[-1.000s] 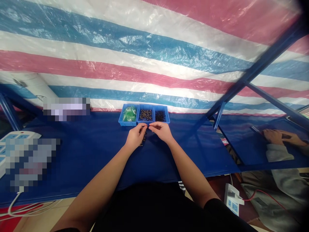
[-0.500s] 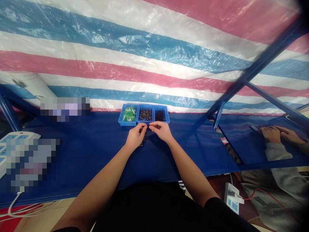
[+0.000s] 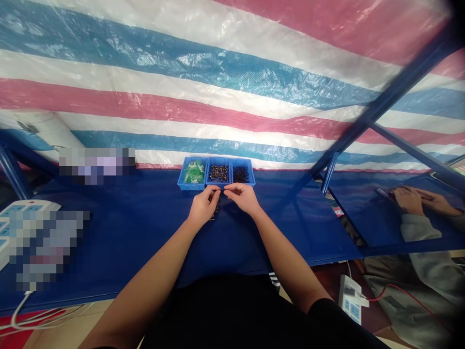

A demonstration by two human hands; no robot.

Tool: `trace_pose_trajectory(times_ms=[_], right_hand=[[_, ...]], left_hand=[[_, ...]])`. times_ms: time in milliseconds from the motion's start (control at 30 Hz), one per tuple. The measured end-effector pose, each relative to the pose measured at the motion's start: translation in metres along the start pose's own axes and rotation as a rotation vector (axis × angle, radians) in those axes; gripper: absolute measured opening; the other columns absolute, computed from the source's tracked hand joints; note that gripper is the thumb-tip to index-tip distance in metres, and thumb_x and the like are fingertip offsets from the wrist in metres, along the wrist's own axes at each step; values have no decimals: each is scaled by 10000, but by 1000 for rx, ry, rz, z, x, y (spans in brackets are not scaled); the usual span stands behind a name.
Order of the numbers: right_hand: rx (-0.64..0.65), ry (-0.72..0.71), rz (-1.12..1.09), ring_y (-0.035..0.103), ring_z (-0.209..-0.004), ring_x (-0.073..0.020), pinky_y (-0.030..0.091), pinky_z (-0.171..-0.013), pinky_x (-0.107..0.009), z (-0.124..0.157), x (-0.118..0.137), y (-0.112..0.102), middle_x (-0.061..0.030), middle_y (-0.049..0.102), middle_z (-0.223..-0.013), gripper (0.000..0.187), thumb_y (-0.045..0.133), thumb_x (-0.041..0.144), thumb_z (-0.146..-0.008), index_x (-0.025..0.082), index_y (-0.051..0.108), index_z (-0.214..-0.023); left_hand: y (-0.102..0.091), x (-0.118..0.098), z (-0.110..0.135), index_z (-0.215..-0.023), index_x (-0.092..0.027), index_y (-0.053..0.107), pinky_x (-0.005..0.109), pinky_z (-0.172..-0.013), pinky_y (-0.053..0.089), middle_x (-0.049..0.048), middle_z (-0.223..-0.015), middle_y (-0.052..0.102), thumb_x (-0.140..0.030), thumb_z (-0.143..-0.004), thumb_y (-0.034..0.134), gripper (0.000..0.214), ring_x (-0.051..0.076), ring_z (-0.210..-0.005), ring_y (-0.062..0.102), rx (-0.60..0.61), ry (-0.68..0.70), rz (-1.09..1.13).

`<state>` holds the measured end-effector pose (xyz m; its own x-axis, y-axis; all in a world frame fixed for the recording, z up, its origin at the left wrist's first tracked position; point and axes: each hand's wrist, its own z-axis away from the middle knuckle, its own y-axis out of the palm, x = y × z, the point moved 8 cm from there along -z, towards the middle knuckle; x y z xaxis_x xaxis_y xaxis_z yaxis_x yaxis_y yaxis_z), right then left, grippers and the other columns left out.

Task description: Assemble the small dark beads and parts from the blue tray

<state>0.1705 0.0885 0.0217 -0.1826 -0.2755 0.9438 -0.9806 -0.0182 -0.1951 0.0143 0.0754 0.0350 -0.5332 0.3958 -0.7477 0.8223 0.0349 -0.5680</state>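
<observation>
My left hand (image 3: 204, 204) and my right hand (image 3: 242, 197) meet nearly fingertip to fingertip above the blue tabletop, just in front of three blue bins. Both are closed in a pinch. Whatever lies between the fingertips is too small to name. Partly hidden beside my left hand, several small dark and brass-coloured pieces (image 3: 216, 212) lie on the table. The left bin (image 3: 192, 186) holds a green and white plastic bag. Small brass-and-black parts (image 3: 219, 172) fill the middle bin, and thin black parts (image 3: 240, 173) the right one.
A white power strip (image 3: 29, 213) and blurred-out items are on the left. Blue frame bars (image 3: 348, 131) rise at the right. Beyond them, another person's hands (image 3: 417, 199) work at an adjoining table. A striped plastic sheet (image 3: 203, 97) hangs behind.
My hands keep the same pinched pose, with hardly any shift. The other person's hands at the right have moved slightly. The bins stay put.
</observation>
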Motion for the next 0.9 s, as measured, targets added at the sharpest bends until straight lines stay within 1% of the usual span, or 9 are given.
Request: trace_pose_trajectory(times_ms=[133, 433, 633, 733, 900], right_hand=[[18, -4, 7, 659, -715, -156, 529, -674, -278, 1, 2, 2, -52, 731, -871, 254, 692, 354, -765, 186, 720, -954], [11, 6, 29, 667, -740, -164, 542, -707, -293, 1, 1, 2, -51, 733, -882, 264, 697, 351, -764, 193, 721, -974], [-11, 10, 38, 669, -737, -168, 545, -698, -297, 1, 0, 0, -53, 733, -885, 253, 688, 368, -768, 198, 726, -951], [1, 14, 37, 666, -719, -169, 544, -675, -295, 1, 0, 1, -54, 733, -869, 260, 691, 377, -764, 198, 727, -949], [3, 14, 3, 669, -733, -170, 547, -697, -299, 1, 0, 2, -54, 732, -871, 266, 692, 369, -763, 195, 722, -963]], left_hand=[[-1, 1, 0, -1021, -217, 601, 225, -597, 432, -7, -716, 635, -413, -924, 445, 268, 128, -594, 577, 1, -1, -10], [-1, -1, 0, -987, -216, 590, 227, -591, 426, -19, -681, 615, -426, -939, 416, 277, 128, -573, 573, 7, 0, -18], [-2, -1, 0, -1064, -224, 587, 225, -588, 424, -23, -676, 616, -431, -924, 454, 283, 127, -586, 579, -21, 8, 9], [-3, -2, 0, -1032, -224, 596, 225, -583, 417, -22, -679, 615, -425, -927, 451, 269, 125, -583, 572, -21, 20, 0], [-1, -1, 0, -962, -221, 593, 226, -586, 414, -25, -671, 604, -428, -937, 427, 266, 122, -579, 565, -2, 7, -1]])
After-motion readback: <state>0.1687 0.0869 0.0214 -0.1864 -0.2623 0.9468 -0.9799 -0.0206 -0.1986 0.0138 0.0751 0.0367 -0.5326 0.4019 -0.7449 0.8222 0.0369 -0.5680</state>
